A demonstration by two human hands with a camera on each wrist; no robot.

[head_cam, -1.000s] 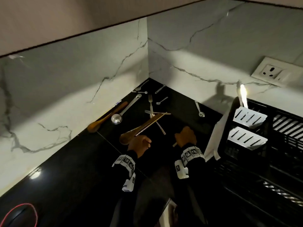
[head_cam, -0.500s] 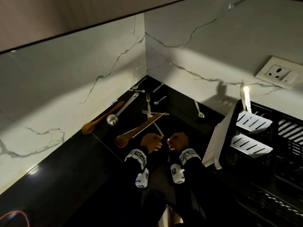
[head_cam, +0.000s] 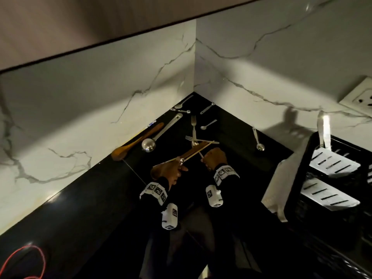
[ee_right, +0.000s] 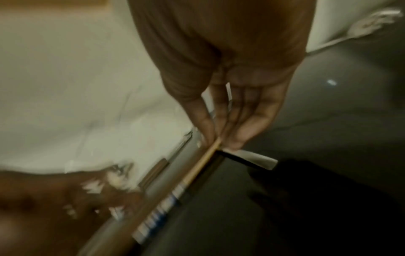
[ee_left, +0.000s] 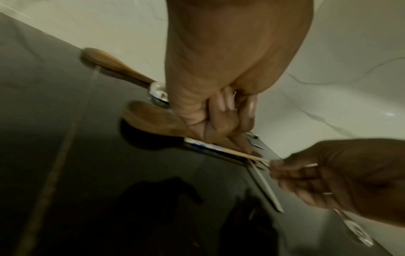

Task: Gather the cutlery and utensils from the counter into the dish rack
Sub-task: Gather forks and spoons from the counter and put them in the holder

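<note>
both hands have moved up the black counter (head_cam: 84,214) since a moment ago and now meet at the thin stick (head_cam: 198,152) that lies along the near wooden spoon (head_cam: 171,164). the left hand (head_cam: 173,172) has its fingers curled down on the stick and spoon. the right hand (head_cam: 214,158) pinches the stick's other end between thumb and fingers. the stick looks light, stiff and easy to snap, so i think holding it near the middle is best. the wooden spoons look light and not slippery. the shiny ladle (head_cam: 161,133), forks (head_cam: 193,127) and small spoons (head_cam: 257,138) look hard and slippery; grab their handles. the dish rack (head_cam: 314,178) waits on the right. the stick has a blue and white label, too blurry to read.
</note>
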